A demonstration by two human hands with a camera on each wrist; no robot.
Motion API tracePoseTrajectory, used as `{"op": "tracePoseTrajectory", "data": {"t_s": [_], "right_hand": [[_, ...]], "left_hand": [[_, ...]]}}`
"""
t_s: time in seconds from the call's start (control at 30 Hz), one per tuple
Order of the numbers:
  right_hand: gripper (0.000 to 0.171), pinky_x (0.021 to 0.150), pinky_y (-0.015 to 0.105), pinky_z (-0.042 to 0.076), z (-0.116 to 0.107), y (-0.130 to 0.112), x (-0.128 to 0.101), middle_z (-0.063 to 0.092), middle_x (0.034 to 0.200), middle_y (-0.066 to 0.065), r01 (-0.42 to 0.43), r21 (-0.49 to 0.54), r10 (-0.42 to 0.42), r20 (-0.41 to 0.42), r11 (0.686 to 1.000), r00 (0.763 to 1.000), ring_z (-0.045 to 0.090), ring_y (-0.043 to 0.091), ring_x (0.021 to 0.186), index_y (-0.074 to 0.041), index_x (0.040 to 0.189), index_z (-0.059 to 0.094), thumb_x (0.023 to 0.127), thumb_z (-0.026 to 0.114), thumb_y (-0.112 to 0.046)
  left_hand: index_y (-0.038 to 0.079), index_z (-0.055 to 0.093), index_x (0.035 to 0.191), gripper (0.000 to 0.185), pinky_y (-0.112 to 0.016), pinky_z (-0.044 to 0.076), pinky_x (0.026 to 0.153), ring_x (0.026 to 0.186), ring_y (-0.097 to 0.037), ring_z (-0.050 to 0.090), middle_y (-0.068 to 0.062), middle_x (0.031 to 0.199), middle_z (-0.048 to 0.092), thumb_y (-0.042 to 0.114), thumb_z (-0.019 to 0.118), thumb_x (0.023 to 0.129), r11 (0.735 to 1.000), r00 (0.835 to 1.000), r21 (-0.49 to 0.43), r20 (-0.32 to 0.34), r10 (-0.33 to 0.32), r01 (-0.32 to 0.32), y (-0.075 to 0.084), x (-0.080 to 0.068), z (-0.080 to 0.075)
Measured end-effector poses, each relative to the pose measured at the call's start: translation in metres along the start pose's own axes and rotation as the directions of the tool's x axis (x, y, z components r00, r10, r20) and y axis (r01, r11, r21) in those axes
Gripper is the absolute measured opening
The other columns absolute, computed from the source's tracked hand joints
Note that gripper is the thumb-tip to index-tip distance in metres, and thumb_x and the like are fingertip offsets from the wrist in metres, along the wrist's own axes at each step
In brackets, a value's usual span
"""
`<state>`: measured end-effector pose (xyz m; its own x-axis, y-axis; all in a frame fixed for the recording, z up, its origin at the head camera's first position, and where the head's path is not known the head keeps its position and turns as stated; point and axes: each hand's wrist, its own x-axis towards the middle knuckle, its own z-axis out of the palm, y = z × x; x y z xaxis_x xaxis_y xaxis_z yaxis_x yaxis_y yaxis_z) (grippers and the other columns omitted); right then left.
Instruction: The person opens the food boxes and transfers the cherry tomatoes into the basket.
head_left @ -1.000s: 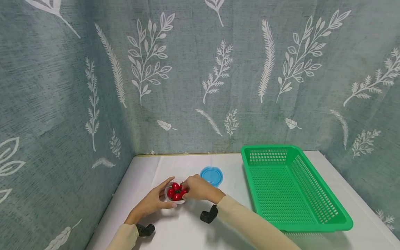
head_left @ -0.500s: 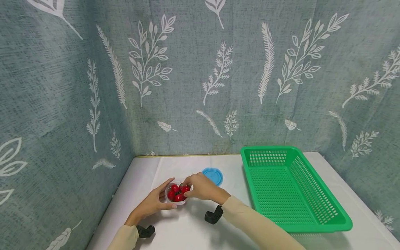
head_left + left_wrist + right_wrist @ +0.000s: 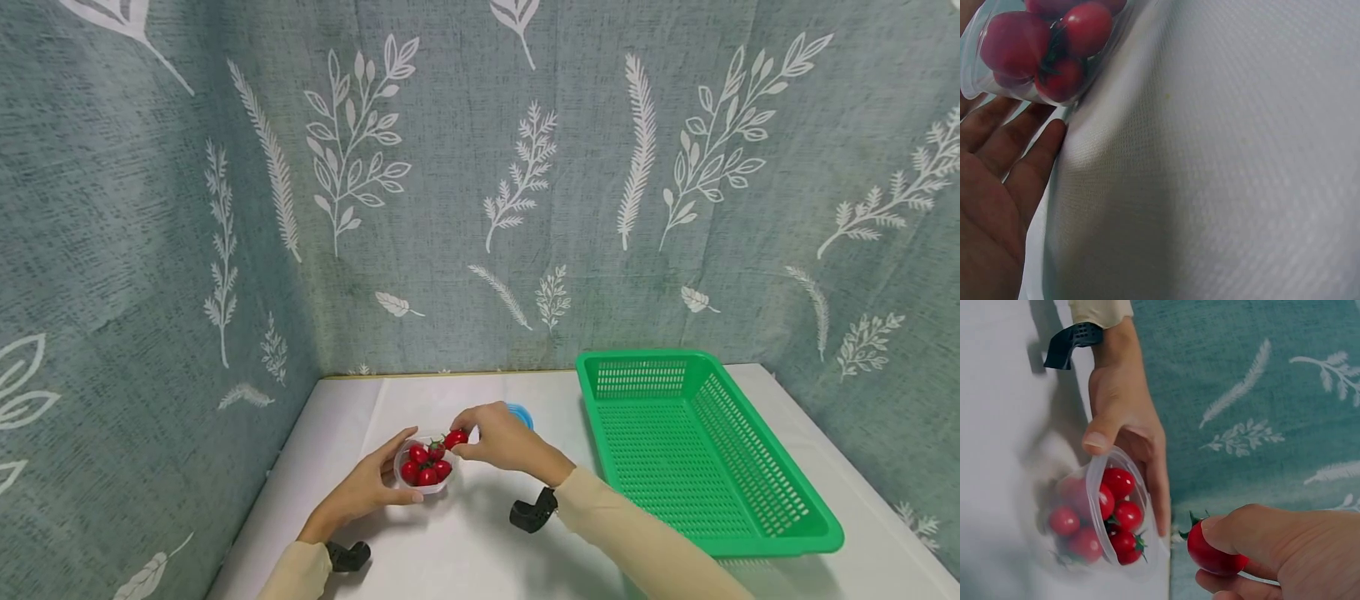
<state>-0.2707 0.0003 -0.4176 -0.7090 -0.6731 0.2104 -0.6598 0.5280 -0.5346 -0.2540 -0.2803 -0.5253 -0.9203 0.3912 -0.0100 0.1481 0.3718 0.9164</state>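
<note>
Cherry tomatoes (image 3: 427,477) fill a clear round plastic container (image 3: 1092,487) on the left part of the white table. My left hand (image 3: 363,485) holds this container from its left side, thumb at the near rim and fingers behind it. From the left wrist, several tomatoes (image 3: 1015,44) show through the see-through wall. Between thumb and fingers, my right hand (image 3: 506,440) pinches one red tomato (image 3: 1213,550) with a green stem top, just above and right of the container's rim. Part of that tomato is hidden by the thumb.
A blue lid (image 3: 522,414) lies behind the right hand, mostly covered by it. On the right stands a large green plastic basket (image 3: 757,547) with slotted walls. Patterned grey-green cloth (image 3: 450,283) hangs at the back and sides of the white table (image 3: 450,558).
My right hand has drawn a tomato up out of the container and moved slightly right and back, covering more of the blue lid. The left hand and container have stayed in place.
</note>
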Motion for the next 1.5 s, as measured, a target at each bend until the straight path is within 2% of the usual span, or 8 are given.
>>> {"op": "tracePoseTrajectory", "data": {"t_s": [0.17,0.33,0.5,0.7,1.03,1.13,1.33,1.5], "right_hand": [[0.017,0.059,0.022,0.048,-0.011,0.005,-0.006,0.074,0.093,-0.004,-0.012,0.01,0.012,-0.042,1.0,0.999,0.058,0.004,0.068,-0.012,0.106,0.078,0.091,0.08,-0.018],[0.015,0.06,0.023,0.048,-0.017,0.012,-0.014,0.072,0.091,-0.008,-0.029,0.005,0.03,-0.061,1.0,0.998,0.055,0.004,0.061,-0.015,0.105,0.078,0.091,0.08,-0.021],[0.013,0.058,0.024,0.048,-0.022,0.023,-0.025,0.07,0.089,-0.011,-0.053,0.035,0.056,-0.084,0.998,0.995,0.054,0.006,0.057,-0.018,0.104,0.078,0.091,0.08,-0.022],[0.016,0.055,0.026,0.049,-0.035,0.034,-0.039,0.07,0.091,-0.01,-0.076,0.037,0.08,-0.124,0.996,0.989,0.054,0.008,0.059,-0.017,0.108,0.077,0.092,0.079,-0.022],[0.014,0.055,0.025,0.048,-0.055,0.058,-0.058,0.072,0.09,-0.009,-0.041,0.018,0.044,-0.204,0.999,0.978,0.053,0.006,0.063,-0.015,0.104,0.078,0.091,0.081,-0.02],[0.014,0.057,0.026,0.047,-0.063,0.064,-0.068,0.072,0.09,-0.008,-0.062,0.002,0.061,-0.232,0.998,0.971,0.053,0.007,0.065,-0.014,0.104,0.078,0.091,0.08,-0.02],[0.015,0.05,0.026,0.043,-0.078,0.077,-0.085,0.071,0.089,-0.007,-0.14,0.023,0.141,-0.256,0.99,0.956,0.05,0.009,0.056,-0.016,0.105,0.078,0.091,0.081,-0.02],[0.015,0.045,0.026,0.039,-0.087,0.087,-0.096,0.07,0.091,-0.005,-0.177,0.049,0.184,-0.254,0.983,0.95,0.046,0.009,0.051,-0.017,0.107,0.077,0.092,0.08,-0.019]], "left_hand": [[0.012,0.028,0.163,0.106,-0.055,0.04,0.112,0.144,-0.042,0.041,-0.021,0.161,0.035,0.026,0.092,0.079,0.999,1.0,0.046,-0.017,0.019,-0.018,0.0,0.0,-0.001],[0.012,0.033,0.162,0.105,-0.058,0.039,0.112,0.144,-0.045,0.039,-0.021,0.162,0.035,0.029,0.093,0.077,0.996,0.999,0.085,-0.039,0.003,0.001,-0.003,-0.001,-0.002],[0.012,0.031,0.162,0.106,-0.058,0.036,0.114,0.147,-0.046,0.033,-0.021,0.164,0.03,0.028,0.093,0.078,0.999,1.0,0.044,-0.021,-0.011,0.012,-0.007,-0.003,-0.001],[0.012,0.029,0.163,0.107,-0.053,0.036,0.115,0.148,-0.041,0.035,-0.017,0.163,0.034,0.026,0.093,0.078,1.0,1.0,-0.003,-0.015,0.003,-0.003,-0.007,-0.003,0.0],[0.012,0.023,0.165,0.108,-0.039,0.046,0.109,0.144,-0.04,0.041,-0.019,0.161,0.034,0.021,0.091,0.081,0.999,1.0,-0.045,0.001,0.006,-0.006,-0.007,-0.003,-0.002],[0.014,0.022,0.165,0.109,-0.043,0.043,0.112,0.147,-0.039,0.037,-0.018,0.163,0.032,0.021,0.09,0.081,0.999,1.0,-0.045,0.009,0.011,-0.011,-0.007,-0.002,-0.003],[0.018,0.021,0.166,0.109,-0.057,0.033,0.115,0.151,-0.04,0.026,-0.017,0.167,0.025,0.023,0.09,0.082,0.999,1.0,-0.043,0.02,0.006,-0.005,-0.008,0.0,-0.002],[0.019,0.021,0.166,0.109,-0.058,0.031,0.116,0.152,-0.04,0.025,-0.017,0.167,0.023,0.021,0.09,0.082,0.998,1.0,-0.055,0.029,0.002,-0.001,-0.007,0.001,-0.002]]}}
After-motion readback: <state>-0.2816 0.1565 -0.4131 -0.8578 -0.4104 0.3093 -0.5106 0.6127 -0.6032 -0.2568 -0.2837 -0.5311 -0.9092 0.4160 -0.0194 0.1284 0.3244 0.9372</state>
